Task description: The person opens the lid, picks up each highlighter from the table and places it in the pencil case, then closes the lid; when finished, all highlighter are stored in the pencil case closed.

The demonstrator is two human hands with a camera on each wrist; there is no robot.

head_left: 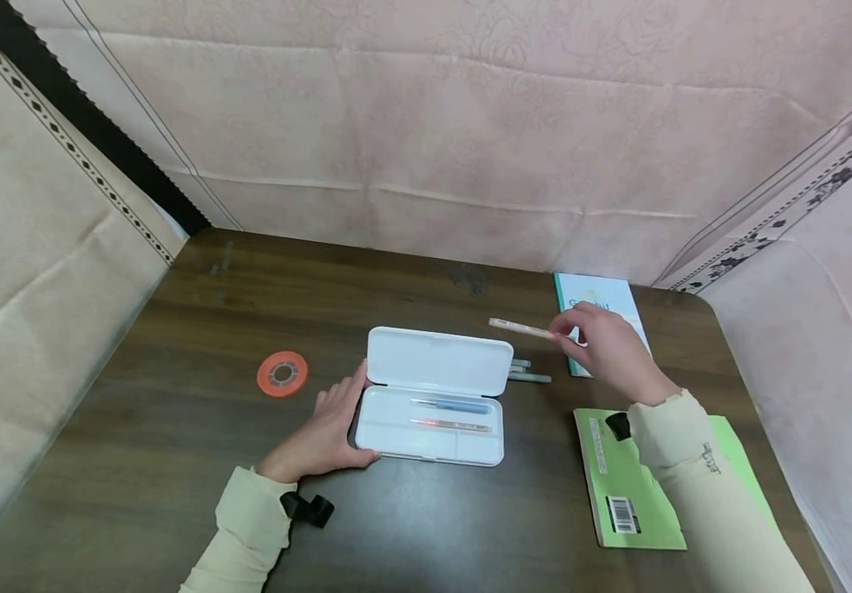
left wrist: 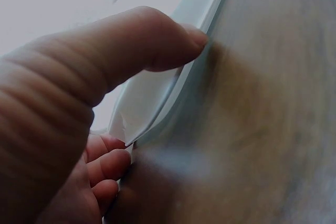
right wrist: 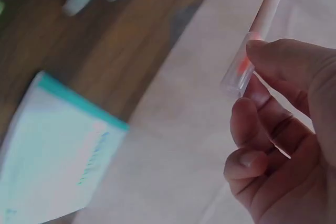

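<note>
A white pencil case (head_left: 439, 361) lies on the table with its lid raised. Inside its tray are a blue pen (head_left: 455, 406) and a clear pen with a reddish tip (head_left: 451, 426). My left hand (head_left: 331, 435) grips the case's left end, thumb at the front edge and fingers along the side. Up to the right of the case, my right hand (head_left: 611, 350) pinches a pale pen (head_left: 516, 328) between thumb and fingers. In the right wrist view the pen's clear cap (right wrist: 236, 74) shows a red-orange patch by the thumb.
Several grey-green pens (head_left: 533, 378) lie behind the case's right side, partly hidden by the lid. A light blue book (head_left: 603, 290) is beneath the right hand, and a green book (head_left: 655, 515) under the right sleeve. To the left sits an orange tape roll (head_left: 267, 374).
</note>
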